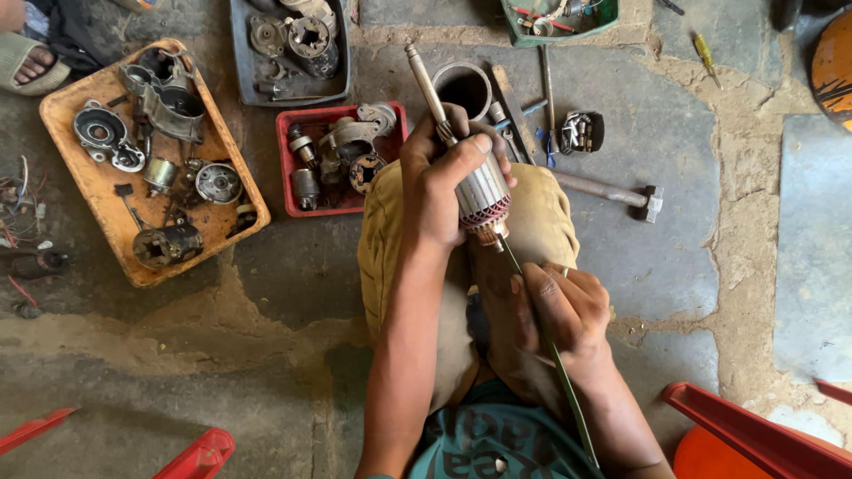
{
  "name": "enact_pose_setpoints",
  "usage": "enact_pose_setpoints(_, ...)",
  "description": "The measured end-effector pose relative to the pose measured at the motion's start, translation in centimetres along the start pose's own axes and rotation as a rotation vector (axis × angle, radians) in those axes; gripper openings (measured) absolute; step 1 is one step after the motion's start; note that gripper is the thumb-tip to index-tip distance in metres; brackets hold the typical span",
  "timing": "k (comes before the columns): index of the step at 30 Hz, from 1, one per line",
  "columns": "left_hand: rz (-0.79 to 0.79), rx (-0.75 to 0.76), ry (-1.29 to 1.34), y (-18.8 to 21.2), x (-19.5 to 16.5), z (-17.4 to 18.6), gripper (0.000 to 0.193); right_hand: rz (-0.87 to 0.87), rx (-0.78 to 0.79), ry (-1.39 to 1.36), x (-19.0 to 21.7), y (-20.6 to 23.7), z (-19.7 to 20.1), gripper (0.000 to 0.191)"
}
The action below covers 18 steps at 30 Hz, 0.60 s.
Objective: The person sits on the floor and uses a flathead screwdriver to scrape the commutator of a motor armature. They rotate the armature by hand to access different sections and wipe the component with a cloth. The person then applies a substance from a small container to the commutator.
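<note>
My left hand [441, 177] grips a motor armature [484, 197] by its laminated core, over my knees in tan trousers. Its long steel shaft [426, 82] points up and to the left, and its copper commutator end faces down toward my right hand. My right hand [564, 312] holds a thin green blade-like tool [557, 359]. The tool's tip touches the commutator end just below the core. The tool's rear end runs down past my right wrist.
On the stone floor lie an orange tray [75, 173] of motor parts at left, a red tray [286, 168] and a grey tray [241, 62] of parts, a metal sleeve [461, 86], a hammer [612, 192], a screwdriver [706, 55]. Another person's sandalled foot [31, 62] is top left. A red chair [754, 435] is bottom right.
</note>
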State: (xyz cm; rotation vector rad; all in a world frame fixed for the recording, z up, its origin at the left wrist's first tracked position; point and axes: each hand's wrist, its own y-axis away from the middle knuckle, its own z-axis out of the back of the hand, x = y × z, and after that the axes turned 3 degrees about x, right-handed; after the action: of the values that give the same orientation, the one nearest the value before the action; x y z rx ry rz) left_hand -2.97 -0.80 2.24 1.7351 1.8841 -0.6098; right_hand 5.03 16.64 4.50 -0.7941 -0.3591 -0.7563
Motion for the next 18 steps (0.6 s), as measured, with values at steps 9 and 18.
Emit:
enact_pose_setpoints(9, 0.02, -0.004, 0.053, -0.3, 0.1, -0.1, 0.018, 0.011, -0.051, 0.034, -0.3, -0.4, -0.7, 0.015)
enact_pose_setpoints(18, -0.04, 0.031, 0.051, 0.1, 0.0, 0.2, 0.019, -0.042, 0.012, 0.068, -0.3, 1.1, 0.0, 0.014)
